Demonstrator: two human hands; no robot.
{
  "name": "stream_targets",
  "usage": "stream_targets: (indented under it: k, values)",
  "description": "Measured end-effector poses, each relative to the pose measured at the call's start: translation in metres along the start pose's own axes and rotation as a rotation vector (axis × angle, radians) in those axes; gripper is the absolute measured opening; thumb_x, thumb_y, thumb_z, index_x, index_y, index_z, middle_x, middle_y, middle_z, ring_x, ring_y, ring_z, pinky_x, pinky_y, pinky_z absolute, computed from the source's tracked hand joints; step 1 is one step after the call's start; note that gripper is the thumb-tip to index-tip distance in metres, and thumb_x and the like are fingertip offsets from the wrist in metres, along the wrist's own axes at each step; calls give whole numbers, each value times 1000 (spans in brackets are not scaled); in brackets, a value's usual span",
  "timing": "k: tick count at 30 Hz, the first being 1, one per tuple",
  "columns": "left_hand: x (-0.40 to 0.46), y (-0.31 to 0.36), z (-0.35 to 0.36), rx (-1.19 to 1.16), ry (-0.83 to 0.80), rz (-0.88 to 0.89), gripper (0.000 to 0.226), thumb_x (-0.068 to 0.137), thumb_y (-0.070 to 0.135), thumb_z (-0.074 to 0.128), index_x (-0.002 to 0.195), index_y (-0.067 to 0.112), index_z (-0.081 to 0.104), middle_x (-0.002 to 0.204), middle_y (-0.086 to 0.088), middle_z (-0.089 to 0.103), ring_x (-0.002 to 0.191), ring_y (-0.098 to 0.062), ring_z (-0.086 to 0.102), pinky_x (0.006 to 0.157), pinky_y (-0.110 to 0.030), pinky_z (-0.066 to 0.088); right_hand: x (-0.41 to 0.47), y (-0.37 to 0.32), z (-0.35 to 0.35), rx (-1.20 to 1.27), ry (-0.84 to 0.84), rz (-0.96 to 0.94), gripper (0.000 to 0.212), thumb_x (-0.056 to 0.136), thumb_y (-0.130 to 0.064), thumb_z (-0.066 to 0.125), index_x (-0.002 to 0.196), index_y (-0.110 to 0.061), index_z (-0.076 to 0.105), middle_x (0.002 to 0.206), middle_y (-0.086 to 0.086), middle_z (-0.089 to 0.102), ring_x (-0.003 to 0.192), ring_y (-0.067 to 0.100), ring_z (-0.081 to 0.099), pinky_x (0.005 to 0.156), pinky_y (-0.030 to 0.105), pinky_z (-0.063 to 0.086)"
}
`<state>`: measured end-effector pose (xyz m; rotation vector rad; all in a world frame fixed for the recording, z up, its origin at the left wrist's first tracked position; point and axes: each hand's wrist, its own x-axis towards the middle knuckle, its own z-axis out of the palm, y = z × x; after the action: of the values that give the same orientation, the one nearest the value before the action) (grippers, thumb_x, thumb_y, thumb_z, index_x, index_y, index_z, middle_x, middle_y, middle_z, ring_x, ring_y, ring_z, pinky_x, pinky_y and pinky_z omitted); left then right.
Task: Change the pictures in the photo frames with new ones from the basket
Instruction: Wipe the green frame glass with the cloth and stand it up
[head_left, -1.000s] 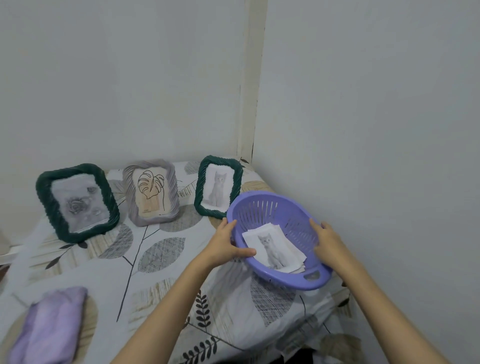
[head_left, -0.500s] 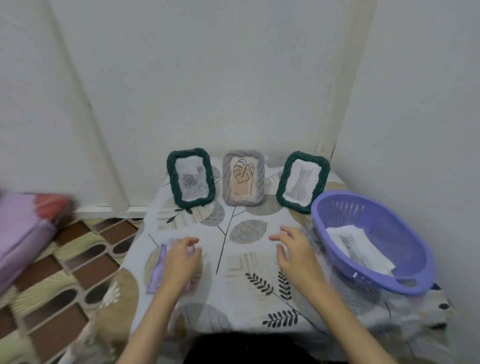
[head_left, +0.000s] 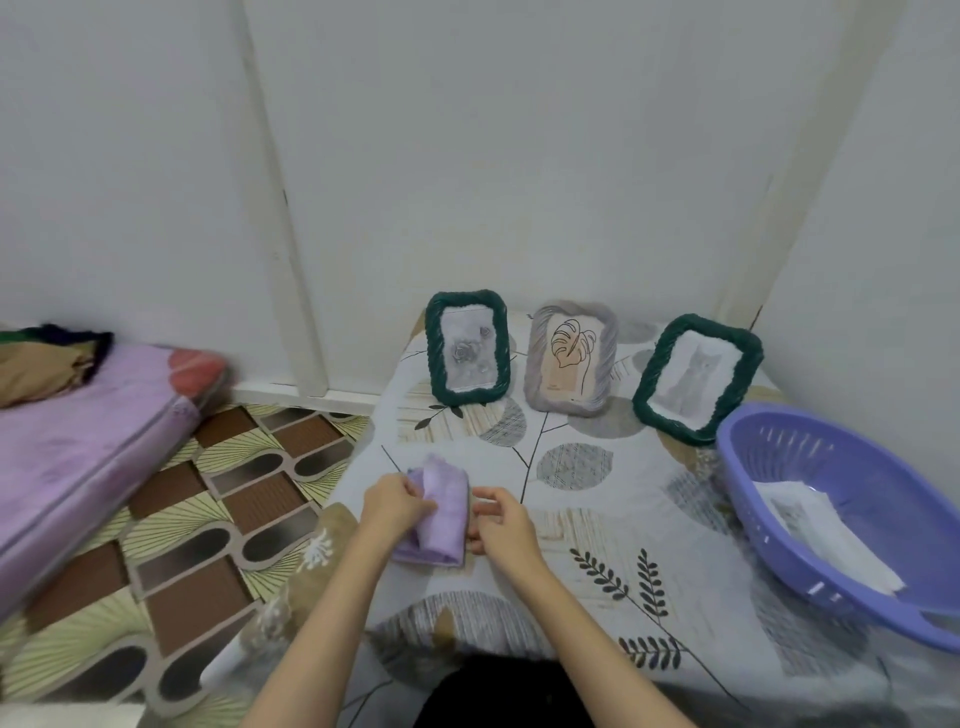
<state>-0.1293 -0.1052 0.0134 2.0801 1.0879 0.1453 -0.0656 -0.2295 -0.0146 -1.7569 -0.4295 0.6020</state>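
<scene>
Three photo frames stand at the back of the table: a green frame with a rose picture (head_left: 466, 348), a grey frame with a leaf drawing (head_left: 570, 358) and a green frame with a cat picture (head_left: 696, 378). A purple basket (head_left: 852, 470) on the right holds loose pictures (head_left: 815, 525). A folded lilac cloth (head_left: 441, 512) lies near the table's left front. My left hand (head_left: 392, 506) grips its left side. My right hand (head_left: 501, 527) has curled fingers at the cloth's right edge.
The table (head_left: 597, 519) wears a leaf-patterned cover and sits in a wall corner. To the left lie a patterned floor mat (head_left: 208, 519) and a pink mattress (head_left: 78, 447) with a pillow.
Both hands left the basket and went left to the lilac cloth; the left hand now grips it and the right hand has joined at its right edge. The view swung left.
</scene>
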Motion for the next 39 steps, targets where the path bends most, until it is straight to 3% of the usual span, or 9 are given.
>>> stream_targets:
  k: [3,7,13,19,22,27,32,35,39]
  values:
    - [3,-2,-7,-156,-9,29,23,81,7,60,65,17,48,68,-1,53,77,-20,50,55,-23,37,1,-1,6,-88,-2,-83,23,88,-6,51,108,-13,60,111,7,63,102,20,59,92,39,49]
    - [7,-11,-15,-283,-25,55,22,81,-6,52,89,14,51,94,-9,56,83,-22,51,55,-24,39,5,-2,13,-269,-23,-191,36,88,-3,47,121,-12,56,123,10,55,111,18,52,98,23,37]
    - [16,-27,-15,-29,24,120,40,82,-8,46,116,9,60,126,-8,56,117,-23,51,90,-25,37,10,1,19,-751,-116,-337,41,98,-31,35,138,-31,37,151,-3,25,128,25,28,106,37,25]
    - [24,-43,-14,393,110,349,33,90,14,49,120,24,57,138,2,41,126,-21,37,104,-37,33,11,9,23,-973,-293,-289,47,100,-37,19,145,-38,10,156,-11,-3,144,24,-6,112,55,-8]
    - [25,-46,-15,408,-92,465,42,93,32,47,134,32,42,149,13,30,141,-14,19,115,-43,15,13,7,19,-946,-291,-264,52,99,-36,24,147,-31,4,156,-10,4,144,21,-8,111,57,-12]
    - [25,-63,-24,440,-385,440,143,27,98,38,148,31,2,147,24,-8,139,-1,-11,115,-48,-6,8,7,14,-994,-309,-269,55,99,-37,24,148,-28,1,156,-11,-7,143,15,-15,108,57,-17]
    - [27,-54,-25,583,-449,421,141,24,101,23,145,36,-11,151,13,-23,140,-11,-22,111,-51,-15,5,7,13,-1017,-336,-258,55,99,-44,16,147,-29,-6,154,-13,-13,142,13,-18,108,57,-19]
    - [24,-38,-19,457,-280,432,131,30,101,1,145,39,1,153,10,-16,143,-13,-15,111,-49,-16,6,6,-1,-986,-254,-258,54,98,-45,15,147,-30,-4,155,-11,-11,141,13,-18,111,52,-16]
    - [11,-33,4,587,-210,467,127,28,94,-22,142,38,-15,152,5,-22,142,-17,-16,112,-51,-10,3,11,-40,-926,-78,-195,53,99,-40,21,148,-28,2,156,-4,-7,143,19,-12,114,47,-5]
